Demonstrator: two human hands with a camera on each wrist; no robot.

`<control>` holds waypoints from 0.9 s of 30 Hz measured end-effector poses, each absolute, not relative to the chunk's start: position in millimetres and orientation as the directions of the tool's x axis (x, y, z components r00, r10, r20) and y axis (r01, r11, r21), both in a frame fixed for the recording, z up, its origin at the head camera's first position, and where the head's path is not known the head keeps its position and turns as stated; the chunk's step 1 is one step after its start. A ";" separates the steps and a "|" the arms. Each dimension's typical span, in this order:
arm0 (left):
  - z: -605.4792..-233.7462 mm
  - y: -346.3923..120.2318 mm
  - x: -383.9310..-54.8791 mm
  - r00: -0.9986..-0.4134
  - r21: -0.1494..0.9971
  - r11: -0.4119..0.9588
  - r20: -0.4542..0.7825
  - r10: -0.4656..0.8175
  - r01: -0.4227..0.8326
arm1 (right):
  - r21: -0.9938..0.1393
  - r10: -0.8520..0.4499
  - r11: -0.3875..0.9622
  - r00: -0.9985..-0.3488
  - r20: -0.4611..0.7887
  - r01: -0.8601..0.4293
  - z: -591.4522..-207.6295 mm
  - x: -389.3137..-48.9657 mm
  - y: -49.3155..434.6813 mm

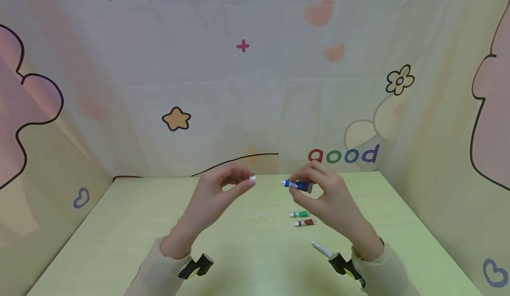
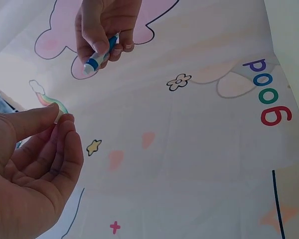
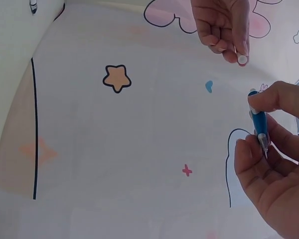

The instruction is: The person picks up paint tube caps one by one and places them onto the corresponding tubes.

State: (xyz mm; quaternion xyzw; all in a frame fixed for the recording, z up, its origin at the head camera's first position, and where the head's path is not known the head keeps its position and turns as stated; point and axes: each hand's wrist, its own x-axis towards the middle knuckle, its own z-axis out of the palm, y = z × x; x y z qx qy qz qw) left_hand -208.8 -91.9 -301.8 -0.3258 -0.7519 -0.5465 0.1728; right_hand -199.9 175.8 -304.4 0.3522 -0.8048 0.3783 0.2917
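Note:
Between thumb and fingertips, my left hand (image 1: 215,196) pinches a small white cap (image 1: 253,178). The cap's round face (image 3: 242,59) shows in the right wrist view. My right hand (image 1: 330,194) grips a small blue paint tube (image 1: 299,186), its white nozzle end pointing left at the cap across a short gap. In the left wrist view the blue tube (image 2: 100,55) tilts downward in the right hand's fingers. Both hands are raised over the table. Below the right hand lie a green paint tube (image 1: 299,214) and a reddish-brown one (image 1: 305,223).
A whitish-grey tube (image 1: 321,248) lies nearer the front, partly behind the right wrist's camera (image 1: 342,265). Another tiny white piece, resembling a cap (image 1: 260,215), sits mid-table. Patterned cloth (image 1: 223,88) encloses the pale yellow-green table (image 1: 255,260) at the back and sides.

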 end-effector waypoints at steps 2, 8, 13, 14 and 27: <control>-303.4 -90.2 -206.7 -0.721 0.708 0.177 0.618 0.312 0.684 | -0.399 -0.356 0.451 -0.571 0.740 -0.798 -305.3 -197.7 172.8; -307.4 -87.2 -199.6 -0.748 0.721 0.221 0.585 0.313 0.657 | -0.374 -0.371 0.433 -0.541 0.755 -0.820 -308.1 -193.6 165.1; -310.8 -86.7 -194.6 -0.763 0.727 0.249 0.563 0.318 0.640 | -0.364 -0.384 0.425 -0.528 0.757 -0.829 -311.2 -191.4 160.8; -311.7 -86.5 -193.8 -0.766 0.729 0.252 0.557 0.320 0.636 | -0.365 -0.387 0.421 -0.529 0.755 -0.830 -311.8 -191.0 160.3; -323.9 -86.8 -190.2 -0.767 0.735 0.247 0.546 0.336 0.631 | -0.388 -0.428 0.360 -0.519 0.740 -0.849 -321.1 -189.6 148.5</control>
